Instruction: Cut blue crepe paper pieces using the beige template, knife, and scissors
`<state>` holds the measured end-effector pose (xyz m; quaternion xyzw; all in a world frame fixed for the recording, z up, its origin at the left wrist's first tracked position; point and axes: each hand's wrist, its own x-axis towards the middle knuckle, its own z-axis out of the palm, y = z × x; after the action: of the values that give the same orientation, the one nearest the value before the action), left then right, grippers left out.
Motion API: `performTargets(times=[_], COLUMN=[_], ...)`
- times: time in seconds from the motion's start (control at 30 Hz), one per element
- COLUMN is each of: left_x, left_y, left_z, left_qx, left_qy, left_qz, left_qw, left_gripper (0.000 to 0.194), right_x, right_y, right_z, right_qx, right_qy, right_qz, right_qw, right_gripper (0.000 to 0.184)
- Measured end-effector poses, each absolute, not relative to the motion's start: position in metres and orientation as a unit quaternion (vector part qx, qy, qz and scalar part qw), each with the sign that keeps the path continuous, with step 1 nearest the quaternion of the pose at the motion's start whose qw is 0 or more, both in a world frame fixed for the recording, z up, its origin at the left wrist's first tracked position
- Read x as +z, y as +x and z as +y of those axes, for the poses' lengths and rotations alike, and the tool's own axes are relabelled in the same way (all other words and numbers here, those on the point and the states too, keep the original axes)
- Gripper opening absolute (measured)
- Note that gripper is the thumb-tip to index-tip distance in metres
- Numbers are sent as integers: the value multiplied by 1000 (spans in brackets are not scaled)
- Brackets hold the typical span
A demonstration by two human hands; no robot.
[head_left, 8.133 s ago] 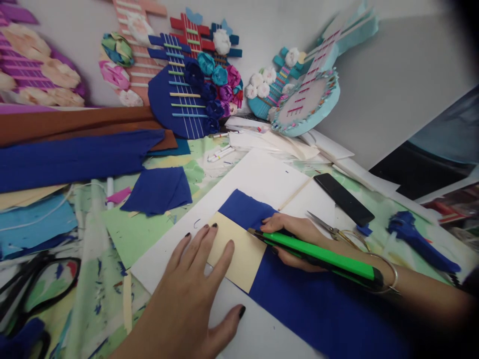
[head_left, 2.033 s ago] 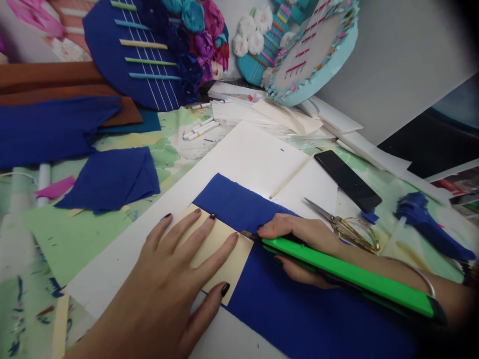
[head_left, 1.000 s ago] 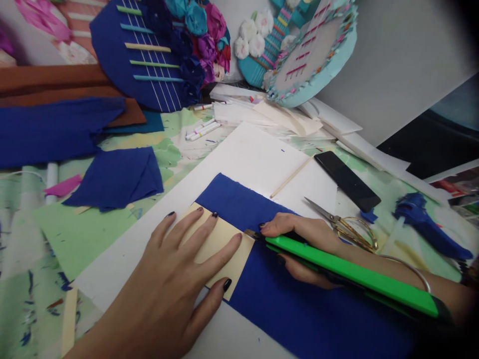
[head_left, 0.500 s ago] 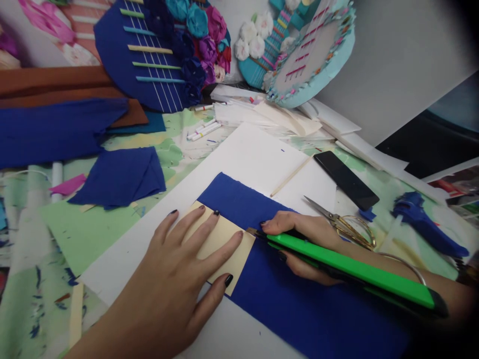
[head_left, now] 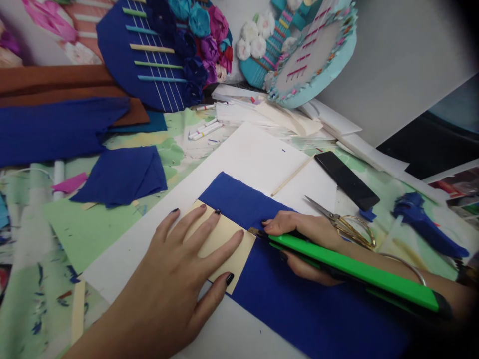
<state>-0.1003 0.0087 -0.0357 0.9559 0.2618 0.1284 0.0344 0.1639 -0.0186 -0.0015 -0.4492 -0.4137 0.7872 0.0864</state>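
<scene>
My left hand (head_left: 175,276) lies flat, fingers spread, pressing a cream card square (head_left: 239,252) onto a strip of blue crepe paper (head_left: 299,304). The strip lies on a white board (head_left: 254,159). My right hand (head_left: 303,244) grips a green utility knife (head_left: 355,271). The knife's tip touches the crepe paper at the card's right edge, near my left index fingertip. A thin bangle circles my right wrist.
Gold-handled scissors (head_left: 344,227), a thin wooden stick (head_left: 292,177) and a black phone (head_left: 346,180) lie beyond my right hand. A blue glue gun (head_left: 426,224) is at the right. Blue paper pieces (head_left: 119,175), markers (head_left: 202,129) and paper-flower guitar crafts (head_left: 160,55) fill the left and back.
The knife tip has crept slightly along the card's right edge. Both hands keep their hold and the view has shifted a little.
</scene>
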Motion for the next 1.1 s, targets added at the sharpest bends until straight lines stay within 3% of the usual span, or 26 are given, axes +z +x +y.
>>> performTargets(times=[0.17, 0.33, 0.47, 1.1], left_x=[-37, -36, -35, -35], left_y=[-100, -99, -99, -99], left_z=[9, 10, 9, 9], left_qx=[131, 129, 122, 135], left_qy=[955, 955, 957, 954], left_qz=[263, 263, 262, 264], left_qw=[38, 42, 38, 48], left_gripper=[55, 54, 55, 54], right_x=[-6, -13, -14, -6], right_y=[166, 171, 172, 173], right_z=[-22, -21, -25, -19], right_qx=[755, 746, 720, 706], right_qy=[-483, -491, -511, -506], right_qz=[-424, -440, -451, -478], right_qw=[128, 99, 132, 127], right_gripper=[62, 57, 57, 57])
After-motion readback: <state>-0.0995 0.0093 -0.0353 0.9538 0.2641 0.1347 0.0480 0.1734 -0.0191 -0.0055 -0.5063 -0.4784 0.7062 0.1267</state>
